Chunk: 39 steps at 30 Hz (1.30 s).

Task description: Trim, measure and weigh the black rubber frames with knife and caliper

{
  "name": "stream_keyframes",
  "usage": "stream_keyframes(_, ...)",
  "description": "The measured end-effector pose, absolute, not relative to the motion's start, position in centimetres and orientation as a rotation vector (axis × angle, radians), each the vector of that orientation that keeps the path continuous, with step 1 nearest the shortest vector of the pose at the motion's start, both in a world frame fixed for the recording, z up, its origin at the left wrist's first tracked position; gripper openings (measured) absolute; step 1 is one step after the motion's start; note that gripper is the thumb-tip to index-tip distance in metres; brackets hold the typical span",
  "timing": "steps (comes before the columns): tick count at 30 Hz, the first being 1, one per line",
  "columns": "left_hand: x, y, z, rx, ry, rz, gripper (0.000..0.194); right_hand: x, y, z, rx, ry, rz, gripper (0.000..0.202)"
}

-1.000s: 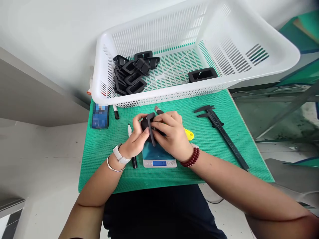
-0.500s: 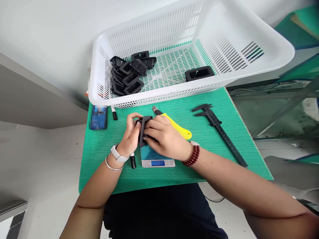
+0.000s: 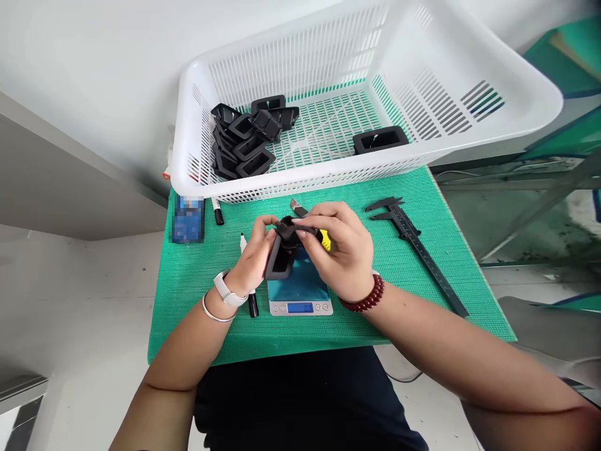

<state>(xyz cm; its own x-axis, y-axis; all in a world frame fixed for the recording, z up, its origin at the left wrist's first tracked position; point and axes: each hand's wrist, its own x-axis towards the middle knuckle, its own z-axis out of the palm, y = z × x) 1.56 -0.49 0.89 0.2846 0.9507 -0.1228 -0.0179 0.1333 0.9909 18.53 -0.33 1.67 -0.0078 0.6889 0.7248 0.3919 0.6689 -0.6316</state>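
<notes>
My left hand (image 3: 253,263) is closed round a black plastic rectangular frame (image 3: 280,264), tilted with its opening facing up. My right hand (image 3: 345,254) pinches a dark curved black piece (image 3: 300,232) at the top of that frame; whether the two are joined I cannot tell. Both hands are above a small digital scale (image 3: 300,307) with a blue-lit display and a blue-green pan. Partly hidden behind my right fingers lies a yellow-handled knife (image 3: 325,240). A marker (image 3: 253,305) rests beneath my left wrist.
A large white slotted basket (image 3: 300,181) spans the back of the green mat (image 3: 201,341), with several black frames (image 3: 251,145) heaped at its left and another frame (image 3: 381,138) at its right. A black caliper (image 3: 417,250) lies right; a blue box (image 3: 188,220) and second marker (image 3: 218,213) lie left.
The frame has turned, so its opening now faces up. My right fingers have shifted from inside the frame to pinching the dark curved piece above it, moving slightly right.
</notes>
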Motion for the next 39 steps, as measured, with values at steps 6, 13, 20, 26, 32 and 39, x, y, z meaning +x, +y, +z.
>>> stream_keyframes(6,1.3,-0.4,1.1,1.24,0.994,0.996,0.033,17.6,-1.4,1.1,-0.727,-1.843,0.3,0.023)
stream_keyframes(13,1.3,-0.5,1.3,1.232,1.017,0.927,0.029,17.4,-2.0,1.0,-0.53,-1.985,0.257,0.017)
stream_keyframes(20,1.8,-0.8,1.6,1.289,0.983,0.867,0.037,18.8,-0.1,1.4,-0.94,-1.739,0.01,0.018)
stream_keyframes(26,1.7,-1.0,1.5,1.212,0.93,0.919,0.032,18.8,-0.1,1.4,-0.864,-1.799,0.141,0.032)
stream_keyframes(32,1.5,-0.8,0.8,1.269,0.938,0.943,0.029,18.6,-0.3,1.1,-0.82,-1.829,0.192,0.042)
stream_keyframes(39,1.1,-0.5,1.2,1.338,0.97,0.968,0.029,17.6,-2.0,1.8,-0.58,-2.014,0.305,0.031)
